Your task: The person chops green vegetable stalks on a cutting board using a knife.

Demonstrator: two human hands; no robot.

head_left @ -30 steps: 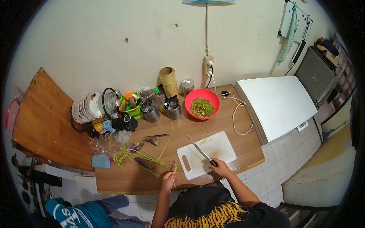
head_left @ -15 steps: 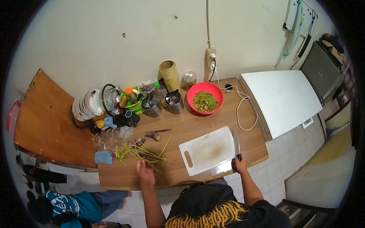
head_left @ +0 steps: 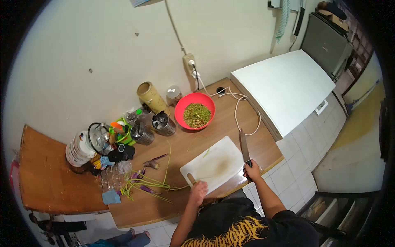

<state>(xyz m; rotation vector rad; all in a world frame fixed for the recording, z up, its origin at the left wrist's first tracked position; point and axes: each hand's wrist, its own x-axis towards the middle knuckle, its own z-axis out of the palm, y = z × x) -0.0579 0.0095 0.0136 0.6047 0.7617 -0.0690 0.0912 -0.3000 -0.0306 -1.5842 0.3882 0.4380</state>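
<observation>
My right hand [head_left: 252, 169] is closed round the black handle of a kitchen knife [head_left: 244, 148], its blade pointing away from me along the right edge of the white cutting board [head_left: 224, 162]. At the board's near left corner, by the handle hole, my left hand [head_left: 199, 192] has its fingers curled. A long bean [head_left: 177, 189] runs from the pile into these fingers; its gripped end is hidden. More long beans [head_left: 140, 184] lie to the left with purple eggplants [head_left: 147, 189]. On the board rests a small green piece [head_left: 206, 153].
A red bowl [head_left: 177, 113] of chopped greens stands behind the board. Metal cutlery holders [head_left: 165, 125], a bamboo container [head_left: 151, 96], a dish rack with plates [head_left: 78, 152] and glasses [head_left: 117, 173] line the back left. A white cable [head_left: 260, 119] loops at the right.
My left hand has moved right, from the bean pile to the cutting board's corner, drawing a bean along. My right hand still holds the knife. The view has turned, and the person at lower left shows less.
</observation>
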